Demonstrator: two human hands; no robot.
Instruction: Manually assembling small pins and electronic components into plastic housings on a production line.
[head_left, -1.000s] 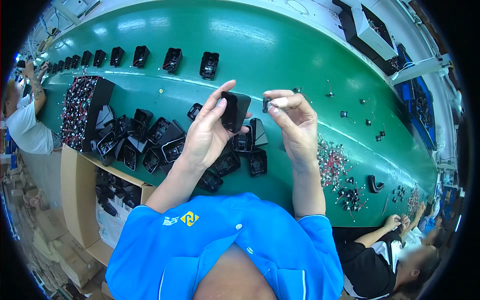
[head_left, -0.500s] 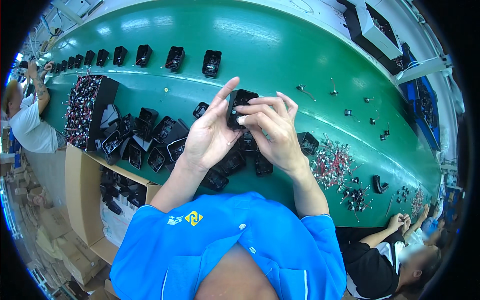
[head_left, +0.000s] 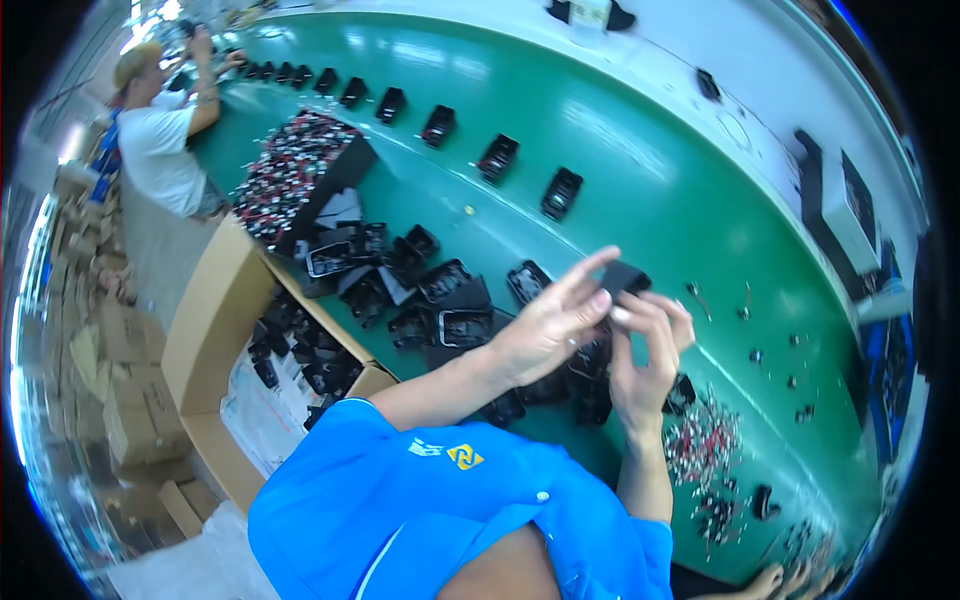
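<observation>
Above the green bench, a small black plastic housing [head_left: 625,278] is held between my two hands, a smooth dark side showing. My left hand [head_left: 548,333] presses its thumb against the near left edge, with the index finger stretched along the far side. The fingers of my right hand [head_left: 648,345] close on the lower right of the same housing. Its inside is turned out of sight. Beneath and left of my hands lies a loose heap of open black housings [head_left: 465,328], partly hidden by my wrists.
A row of black housings [head_left: 562,193] runs along the green bench [head_left: 620,130]. A black box of small wired parts [head_left: 300,165] stands left, an open carton [head_left: 205,340] below it. More wired parts [head_left: 703,440] lie right. A co-worker [head_left: 160,140] sits far left; another person's hands [head_left: 785,580] show lower right.
The view has swung, so the bench appears shifted right and down. The housing has been turned from showing its open inside to showing a smooth side.
</observation>
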